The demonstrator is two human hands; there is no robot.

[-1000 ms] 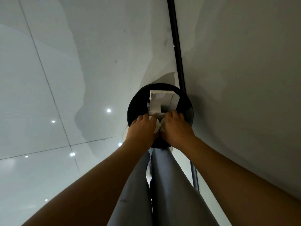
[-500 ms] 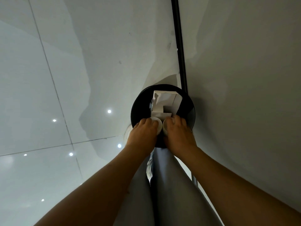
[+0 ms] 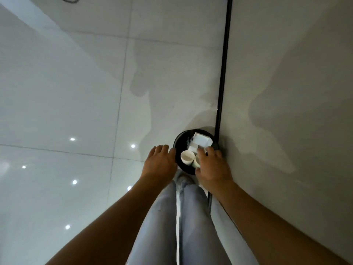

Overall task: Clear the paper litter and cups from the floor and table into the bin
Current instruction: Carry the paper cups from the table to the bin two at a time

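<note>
Right now both cups sit in the mouth of the black bin (image 3: 176, 145), perched on the folded white paper (image 3: 201, 140) that already fills much of it. The first cup (image 3: 186, 157) stands mouth-up with nothing touching it; the second cup (image 3: 195, 162) lies just beside it, partly under the right hand (image 3: 212, 165). That hand's fingers reach over the second cup and the paper's near edge, but whether they grip the cup or only rest above it I cannot tell — the cup's far side is hidden. The left hand (image 3: 159, 161) hovers outside the bin's left rim, fingers spread and relaxed, holding nothing.

The risk, as I judge it, is height: the load sits close to the rim, so a cup let go carelessly could roll off the paper and tip out onto the floor (image 3: 76, 92). A sleeve or wrist brushing the free cup while pulling back could do the same. Pressing the paper down may also spring it up again.

For room, the bin stands tight against the wall (image 3: 286, 73) and the dark strip (image 3: 222, 73) at its foot, so the right side is closed. Open tiled floor lies to the left and ahead — the easy way to withdraw. The person's legs (image 3: 172, 217) stand just behind the bin.
</note>
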